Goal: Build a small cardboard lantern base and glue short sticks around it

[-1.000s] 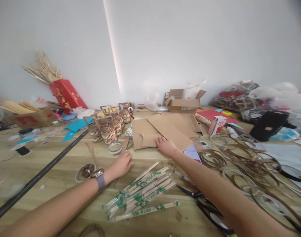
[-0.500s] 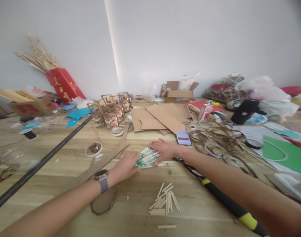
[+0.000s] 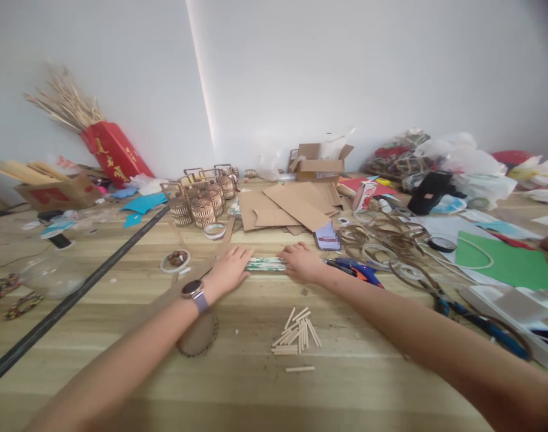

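Note:
A flat white-and-green patterned strip, possibly a folded wrapper or packet, stretches between my two hands on the wooden table. My left hand, with a watch on its wrist, is closed over the strip's left end. Its right end is under the bent fingers of my right hand. Both ends are covered, so how the fingers grip underneath is hidden. Nearer me lies a loose pile of short wooden sticks, with one stick apart. A round brown disc sits partly behind my left forearm.
Cardboard sheets, a phone and small woven baskets are beyond my hands. A blue tool lies by my right wrist, blue-handled pliers farther right. A dark rod crosses the left side.
The patterned strip looks narrower and straighter, and both hands have moved slightly farther away. The black-and-yellow-handled tool beside my right arm is out of view; blue tools show there now.

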Motion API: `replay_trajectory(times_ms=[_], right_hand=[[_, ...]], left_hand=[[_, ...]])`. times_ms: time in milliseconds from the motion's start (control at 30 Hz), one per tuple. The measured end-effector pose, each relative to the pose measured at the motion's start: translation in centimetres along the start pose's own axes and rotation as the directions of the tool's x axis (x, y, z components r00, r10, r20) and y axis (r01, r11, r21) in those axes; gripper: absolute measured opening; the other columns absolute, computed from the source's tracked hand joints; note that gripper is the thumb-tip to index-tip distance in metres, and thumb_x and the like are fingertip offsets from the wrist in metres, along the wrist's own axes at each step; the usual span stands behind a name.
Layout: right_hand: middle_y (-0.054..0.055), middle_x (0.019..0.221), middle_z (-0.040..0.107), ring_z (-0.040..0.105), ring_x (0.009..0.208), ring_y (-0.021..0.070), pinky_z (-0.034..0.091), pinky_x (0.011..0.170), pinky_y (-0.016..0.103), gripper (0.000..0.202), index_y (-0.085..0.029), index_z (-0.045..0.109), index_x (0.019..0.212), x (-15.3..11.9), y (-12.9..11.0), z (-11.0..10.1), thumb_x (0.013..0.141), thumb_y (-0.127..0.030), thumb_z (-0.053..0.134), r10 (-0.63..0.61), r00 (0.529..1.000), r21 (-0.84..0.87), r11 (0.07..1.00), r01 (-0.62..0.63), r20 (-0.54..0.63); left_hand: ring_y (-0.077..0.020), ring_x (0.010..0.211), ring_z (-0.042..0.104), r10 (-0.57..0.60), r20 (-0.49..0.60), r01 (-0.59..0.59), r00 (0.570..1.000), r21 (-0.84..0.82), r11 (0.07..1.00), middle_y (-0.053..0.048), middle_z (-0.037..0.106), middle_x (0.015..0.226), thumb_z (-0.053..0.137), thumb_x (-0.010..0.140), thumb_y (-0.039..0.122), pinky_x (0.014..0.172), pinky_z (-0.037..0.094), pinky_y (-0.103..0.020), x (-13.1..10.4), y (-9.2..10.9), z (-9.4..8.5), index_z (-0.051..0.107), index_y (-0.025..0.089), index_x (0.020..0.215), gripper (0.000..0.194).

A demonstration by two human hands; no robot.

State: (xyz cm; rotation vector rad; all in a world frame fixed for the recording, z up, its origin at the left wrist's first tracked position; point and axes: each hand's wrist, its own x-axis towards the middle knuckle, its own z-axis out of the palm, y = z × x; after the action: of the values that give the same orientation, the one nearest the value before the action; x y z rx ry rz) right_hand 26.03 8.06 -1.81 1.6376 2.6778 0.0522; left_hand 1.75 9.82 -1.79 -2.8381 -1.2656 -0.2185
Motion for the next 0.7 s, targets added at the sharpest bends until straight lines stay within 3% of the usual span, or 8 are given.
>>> replay_trajectory(times_ms=[100, 167, 233, 300, 400, 500, 600, 700], right_hand=[[0.015, 0.122, 0.064, 0.058, 0.116, 0.0274, 0.04, 0.103, 0.045, 0.039, -0.017, 0.06, 0.128, -2.7, -1.6, -1.2, 0.091, -0.03, 0.061, -0.114, 0.993, 0.082, 0.99, 0.112, 0.025], [0.008, 0.124, 0.065, 0.059, 0.115, 0.0237, 0.043, 0.1, 0.035, 0.049, -0.026, 0.061, 0.13, -5.3, -3.1, -1.5, 0.084, -0.042, 0.07, -0.261, 0.962, 0.17, 0.954, 0.246, 0.076], [0.014, 0.138, 0.057, 0.053, 0.124, 0.0319, 0.04, 0.104, 0.044, 0.076, -0.024, 0.054, 0.139, -8.1, -4.7, -1.0, 0.074, -0.055, 0.075, -0.345, 0.935, 0.27, 0.911, 0.313, 0.079], [0.02, 0.147, 0.047, 0.043, 0.133, 0.0411, 0.033, 0.108, 0.059, 0.088, -0.023, 0.045, 0.147, -10.3, -6.2, 0.3, 0.073, -0.059, 0.075, -0.311, 0.947, 0.315, 0.909, 0.272, 0.078], [0.02, 0.148, 0.047, 0.041, 0.134, 0.0404, 0.031, 0.108, 0.063, 0.067, -0.022, 0.049, 0.144, -11.8, -7.5, 2.9, 0.084, -0.044, 0.069, -0.259, 0.965, 0.316, 0.919, 0.237, 0.03], [0.018, 0.137, 0.056, 0.05, 0.128, 0.031, 0.04, 0.107, 0.05, 0.035, -0.018, 0.063, 0.125, -10.5, -7.6, 4.7, 0.092, -0.03, 0.059, -0.213, 0.974, 0.298, 0.927, 0.226, -0.074], [0.016, 0.129, 0.059, 0.054, 0.121, 0.0242, 0.047, 0.101, 0.039, 0.023, -0.017, 0.064, 0.114, -7.8, -7.1, 4.7, 0.096, -0.026, 0.052, -0.134, 0.983, 0.274, 0.948, 0.164, -0.125], [0.016, 0.13, 0.059, 0.052, 0.123, 0.027, 0.042, 0.104, 0.045, 0.024, -0.017, 0.063, 0.116, -6.1, -6.6, 3.4, 0.095, -0.028, 0.056, -0.054, 0.988, 0.22, 0.972, 0.086, -0.148]], left_hand=[[-0.0357, 0.134, 0.043, -0.081, 0.021, 0.08, 0.997, 0.012, 0.997, -0.021, 0.049, 0.144, 0.055, 0.092, 0.031, 0.111, 0.033, -0.052, -5.0, 0.0, -2.1, 0.046, 0.012, 0.138, 0.05], [-0.0375, 0.133, 0.046, -0.175, 0.132, 0.176, 0.976, 0.004, 0.984, -0.018, 0.05, 0.145, 0.062, 0.086, 0.038, 0.108, 0.036, -0.053, -8.8, 0.0, -2.8, 0.049, 0.016, 0.138, 0.057], [-0.0385, 0.135, 0.043, -0.278, 0.269, 0.296, 0.922, -0.028, 0.955, -0.018, 0.045, 0.149, 0.072, 0.075, 0.04, 0.108, 0.038, -0.05, -11.9, 0.0, -2.8, 0.044, 0.017, 0.143, 0.077], [-0.0358, 0.136, 0.043, -0.3, 0.311, 0.339, 0.902, -0.079, 0.938, -0.016, 0.046, 0.149, 0.073, 0.072, 0.036, 0.11, 0.037, -0.047, -13.7, 0.4, -2.3, 0.04, 0.017, 0.146, 0.084], [-0.0337, 0.131, 0.047, -0.293, 0.271, 0.337, 0.917, -0.133, 0.932, -0.014, 0.051, 0.144, 0.07, 0.072, 0.032, 0.11, 0.037, -0.044, -14.1, 1.1, -1.4, 0.042, 0.017, 0.146, 0.08], [-0.0338, 0.129, 0.048, -0.274, 0.249, 0.32, 0.929, -0.167, 0.933, -0.014, 0.053, 0.141, 0.068, 0.072, 0.033, 0.109, 0.039, -0.044, -13.2, 1.6, -0.9, 0.044, 0.016, 0.145, 0.078], [-0.0348, 0.131, 0.045, -0.241, 0.247, 0.286, 0.939, -0.169, 0.943, -0.015, 0.051, 0.143, 0.066, 0.072, 0.033, 0.11, 0.037, -0.046, -12.4, 2.0, -0.5, 0.045, 0.016, 0.145, 0.078], [-0.036, 0.135, 0.042, -0.211, 0.261, 0.256, 0.942, -0.154, 0.954, -0.015, 0.045, 0.149, 0.066, 0.069, 0.031, 0.111, 0.036, -0.048, -12.3, 1.9, 0.1, 0.044, 0.018, 0.145, 0.08]])
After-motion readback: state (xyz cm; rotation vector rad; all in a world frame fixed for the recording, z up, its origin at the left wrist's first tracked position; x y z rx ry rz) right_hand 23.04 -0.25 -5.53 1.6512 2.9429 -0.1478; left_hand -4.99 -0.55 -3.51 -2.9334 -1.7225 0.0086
